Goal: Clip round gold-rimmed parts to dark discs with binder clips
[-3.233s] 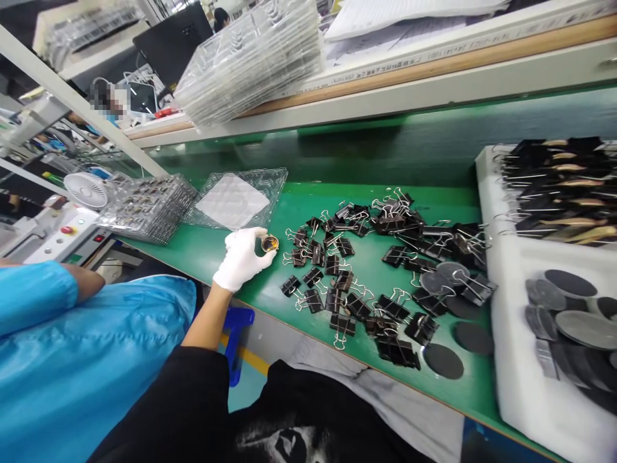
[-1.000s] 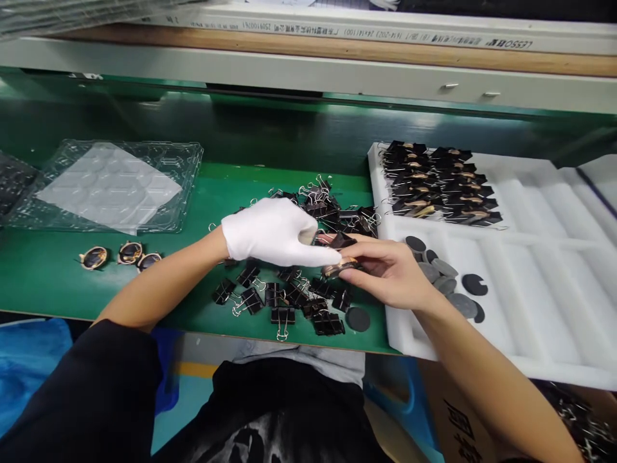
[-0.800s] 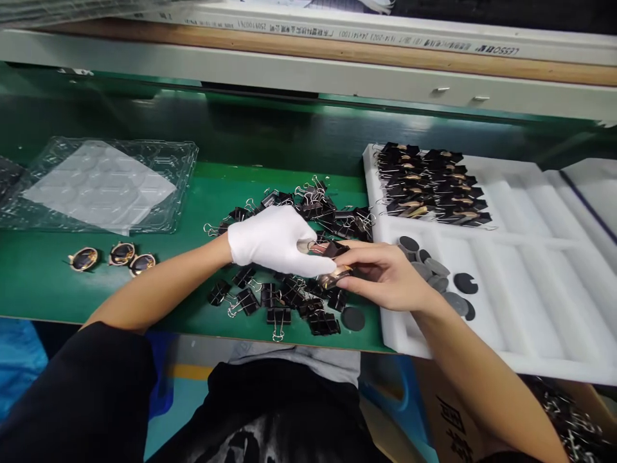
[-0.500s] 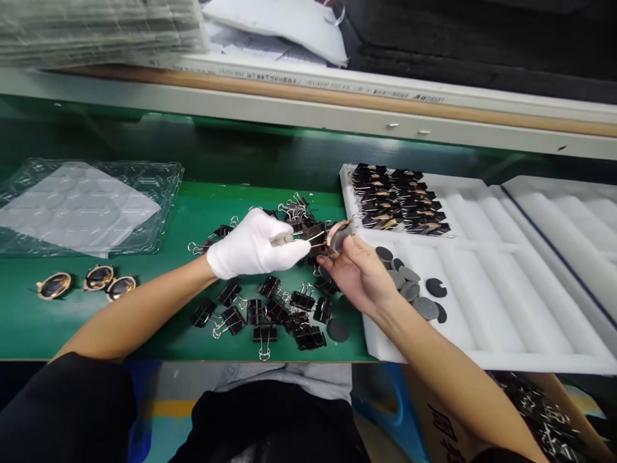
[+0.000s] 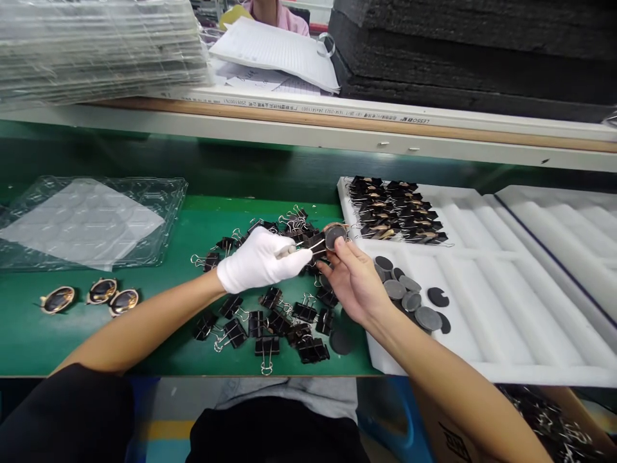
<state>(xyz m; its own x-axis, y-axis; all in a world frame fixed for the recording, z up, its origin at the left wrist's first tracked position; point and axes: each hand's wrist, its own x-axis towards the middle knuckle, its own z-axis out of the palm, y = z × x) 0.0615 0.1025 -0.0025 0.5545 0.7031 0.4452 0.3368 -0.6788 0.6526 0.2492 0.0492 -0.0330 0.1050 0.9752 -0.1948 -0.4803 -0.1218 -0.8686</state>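
While in the right hand, a grey disc (round, matte).

3 watch cases lie left of the binder clips.

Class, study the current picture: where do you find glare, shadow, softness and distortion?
Head view: glints along the clear plastic tray; a dim band on the green back panel below the shelf edge; stacked clear trays look soft; the white trays seem stretched rightward, probably by a wide lens.
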